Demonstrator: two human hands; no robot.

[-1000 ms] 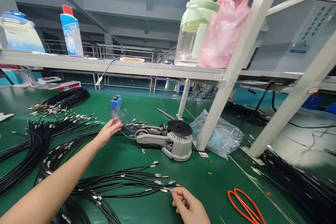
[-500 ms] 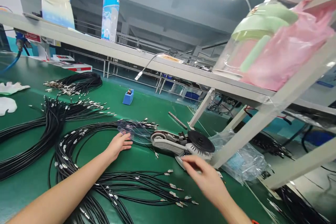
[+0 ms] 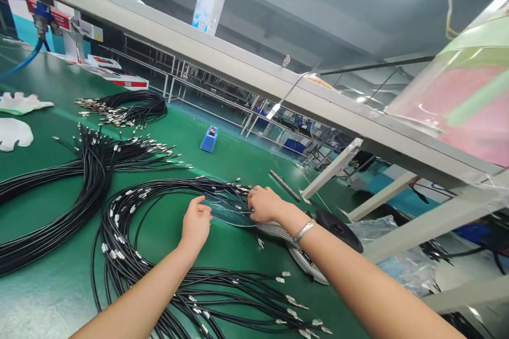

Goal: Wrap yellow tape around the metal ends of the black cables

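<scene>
My left hand (image 3: 196,222) is above the green table with thumb and fingers apart, beside a clear plastic film (image 3: 222,212); I see nothing in it. At the film's right end, my right hand (image 3: 264,204) has its fingers bent down and closed at the nose of a grey tape dispenser (image 3: 274,230) with a black disc on top. What those fingers pinch is hidden. Behind and left of my hands curves a bundle of black cables (image 3: 131,196) with metal tips and silvery tags. Nearer to me, more cable ends (image 3: 246,296) fan out to the right.
Further cable bundles (image 3: 93,169) lie at the left, near white gloves (image 3: 19,103). A small blue dispenser (image 3: 209,139) stands behind. A metal bar (image 3: 284,185) lies near a shelf leg (image 3: 330,169). The shelf (image 3: 238,74) crosses overhead, and a clear plastic bag (image 3: 405,265) sits at the right.
My right hand has moved up from the near cable ends to the tape dispenser's nose. The left hand has come away from the film's left part. The view has tilted and shifted.
</scene>
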